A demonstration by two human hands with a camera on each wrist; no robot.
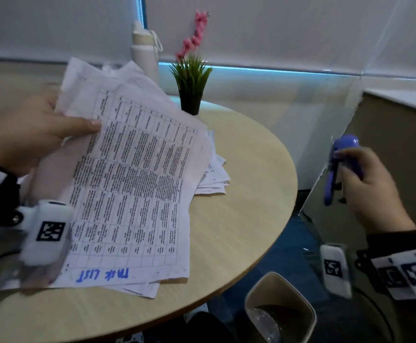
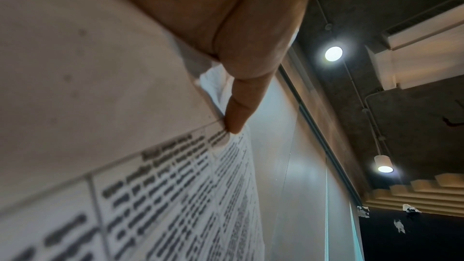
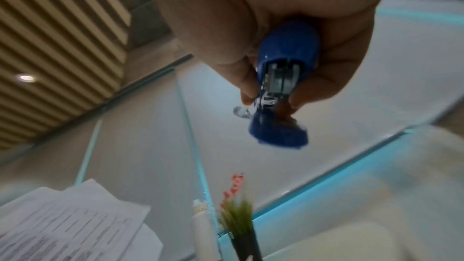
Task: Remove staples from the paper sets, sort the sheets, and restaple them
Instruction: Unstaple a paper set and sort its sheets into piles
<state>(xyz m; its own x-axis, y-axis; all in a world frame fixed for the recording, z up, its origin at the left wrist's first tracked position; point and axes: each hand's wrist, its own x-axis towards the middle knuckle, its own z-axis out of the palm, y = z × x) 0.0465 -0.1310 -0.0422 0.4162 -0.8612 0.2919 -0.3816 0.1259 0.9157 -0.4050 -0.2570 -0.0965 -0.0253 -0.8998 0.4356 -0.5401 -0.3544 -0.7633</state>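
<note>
Fingers of the right hand (image 1: 367,186) curl round a blue stapler (image 1: 338,167), thumb on one side and fingertips on the other, held in the air off the right edge of the round table (image 1: 239,219). The left hand (image 1: 26,134) pinches a fanned sheaf of printed sheets (image 1: 132,184), thumb (image 1: 78,125) flat on top, lifted over the table's left side. More papers (image 1: 214,174) lie behind, toward the far edge, near a potted plant (image 1: 192,78).
</note>
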